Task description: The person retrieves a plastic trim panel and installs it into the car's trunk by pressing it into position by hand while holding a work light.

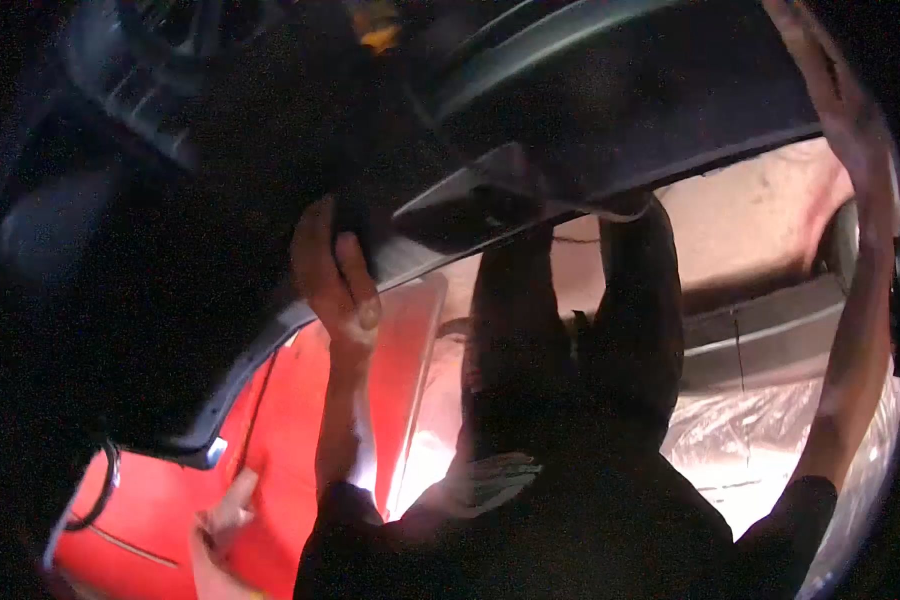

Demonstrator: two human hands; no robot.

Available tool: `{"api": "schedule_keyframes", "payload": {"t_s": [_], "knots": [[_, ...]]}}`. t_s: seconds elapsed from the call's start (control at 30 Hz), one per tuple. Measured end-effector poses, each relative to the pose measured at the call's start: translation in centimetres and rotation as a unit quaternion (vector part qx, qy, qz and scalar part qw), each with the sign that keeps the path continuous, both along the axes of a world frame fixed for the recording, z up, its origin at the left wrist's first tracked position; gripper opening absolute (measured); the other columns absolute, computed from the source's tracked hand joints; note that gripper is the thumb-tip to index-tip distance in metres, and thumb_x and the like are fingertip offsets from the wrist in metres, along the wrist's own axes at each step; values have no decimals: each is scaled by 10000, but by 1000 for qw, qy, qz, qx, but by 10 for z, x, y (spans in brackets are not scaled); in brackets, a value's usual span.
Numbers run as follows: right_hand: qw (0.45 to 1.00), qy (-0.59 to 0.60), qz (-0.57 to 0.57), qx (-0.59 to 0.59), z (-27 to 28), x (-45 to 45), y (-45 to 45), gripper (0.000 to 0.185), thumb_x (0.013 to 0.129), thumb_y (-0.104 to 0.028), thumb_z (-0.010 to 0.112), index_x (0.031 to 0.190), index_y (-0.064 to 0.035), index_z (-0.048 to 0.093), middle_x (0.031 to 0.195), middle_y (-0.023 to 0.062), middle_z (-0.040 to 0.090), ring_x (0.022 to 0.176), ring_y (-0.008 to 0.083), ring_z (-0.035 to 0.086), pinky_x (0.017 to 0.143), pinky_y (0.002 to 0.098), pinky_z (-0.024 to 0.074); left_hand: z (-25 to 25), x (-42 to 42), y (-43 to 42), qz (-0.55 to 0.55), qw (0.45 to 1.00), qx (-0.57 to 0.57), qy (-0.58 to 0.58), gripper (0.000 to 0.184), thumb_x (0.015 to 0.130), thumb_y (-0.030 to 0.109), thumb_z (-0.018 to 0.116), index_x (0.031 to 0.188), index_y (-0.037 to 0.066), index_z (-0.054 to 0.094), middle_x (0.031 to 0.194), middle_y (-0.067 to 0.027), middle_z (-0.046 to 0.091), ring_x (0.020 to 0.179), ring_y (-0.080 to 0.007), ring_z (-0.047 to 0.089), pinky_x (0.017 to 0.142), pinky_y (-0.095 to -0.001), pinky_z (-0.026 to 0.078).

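Note:
A large dark moulded panel (610, 120) spans the upper part of the head view, its lower edge running on a slant. On the left, my left hand (335, 275) is closed around that edge, with fingers and thumb bent against it. My right hand (815, 55) is raised at the far upper right, beside the panel's right end. Its fingers are too cut off and blurred to make out, so I cannot tell whether it grips anything. Much of the panel's left side is lost in deep shadow.
Another person's hand (228, 515) is at lower left, before a red panel (300, 450). My legs (570, 320) extend below the dark panel. A silver-grey bumper-like part (770, 325) and clear plastic sheeting (770, 430) appear at right. A black cable loop (105, 490) hangs lower left.

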State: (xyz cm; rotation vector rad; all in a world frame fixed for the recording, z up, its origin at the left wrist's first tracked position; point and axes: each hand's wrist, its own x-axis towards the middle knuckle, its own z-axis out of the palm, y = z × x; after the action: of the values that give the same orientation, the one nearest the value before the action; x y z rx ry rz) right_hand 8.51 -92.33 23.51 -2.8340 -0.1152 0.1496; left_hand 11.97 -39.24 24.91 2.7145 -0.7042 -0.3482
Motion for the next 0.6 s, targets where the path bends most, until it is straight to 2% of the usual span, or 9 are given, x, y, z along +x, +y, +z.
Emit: {"api": "schedule_keyframes", "payload": {"t_s": [0.03,0.13,0.17,0.27,0.3,0.37,0.47,0.6], "knots": [[1000,-2,7,-3,-2,-4,0,439,981,-428,650,1312,-140,648,1288,178,632,1212,350,590,1125,498,401,-7,-5,10,22,999,-11,-46,382,1055,183,498,1312,-71,623,1265,-268,654,1155,-435,609,1061,-489,426],[999,-9,31,-16,-10,-13,3,470,980,-430,648,1371,-175,597,1329,184,608,1244,367,568,1132,503,399,-25,-12,22,33,994,-14,-104,355,1047,174,506,1257,-64,664,1183,-259,688,1112,-426,622,1028,-483,438],[999,-9,39,-19,-11,-17,5,483,979,-431,648,1390,-186,580,1343,186,600,1255,373,560,1135,504,399,-31,-15,29,54,991,13,-122,342,1038,177,513,1225,-46,692,1161,-244,701,1111,-403,627,1004,-463,445],[997,-26,70,-29,-12,-24,9,529,979,-433,646,1449,-221,529,1385,192,576,1287,390,538,1142,509,397,-43,-18,33,59,987,-3,-150,327,1030,193,532,1195,-33,701,1155,-233,711,1074,-382,654,978,-454,471],[995,-37,81,-34,-13,-26,10,546,978,-434,645,1468,-233,512,1398,194,568,1298,396,530,1145,511,397,-54,-19,31,75,981,-66,-167,308,1024,198,548,1174,-18,710,1129,-226,720,1034,-378,668,951,-454,488],[993,-55,101,-35,-23,-24,17,584,978,-436,644,1507,-256,478,1426,198,552,1320,408,515,1150,515,396,-58,-34,26,100,976,-85,-172,306,1024,243,567,1147,11,724,1109,-215,728,1006,-373,684,927,-458,513],[984,-91,142,-63,-35,-12,46,644,977,-438,643,1566,-291,427,1467,204,528,1352,425,492,1157,520,394,-33,-32,1,147,973,33,-176,363,1037,363,577,1133,55,745,1132,-203,729,1044,-370,691,936,-472,539],[960,-129,196,-151,-9,-23,82,603,1014,-407,609,1577,-285,434,1459,210,541,1351,428,501,1133,524,417,-18,-37,-10,191,968,25,-161,399,1024,450,578,1103,107,766,1105,-177,745,1049,-397,689,951,-486,530]]}}
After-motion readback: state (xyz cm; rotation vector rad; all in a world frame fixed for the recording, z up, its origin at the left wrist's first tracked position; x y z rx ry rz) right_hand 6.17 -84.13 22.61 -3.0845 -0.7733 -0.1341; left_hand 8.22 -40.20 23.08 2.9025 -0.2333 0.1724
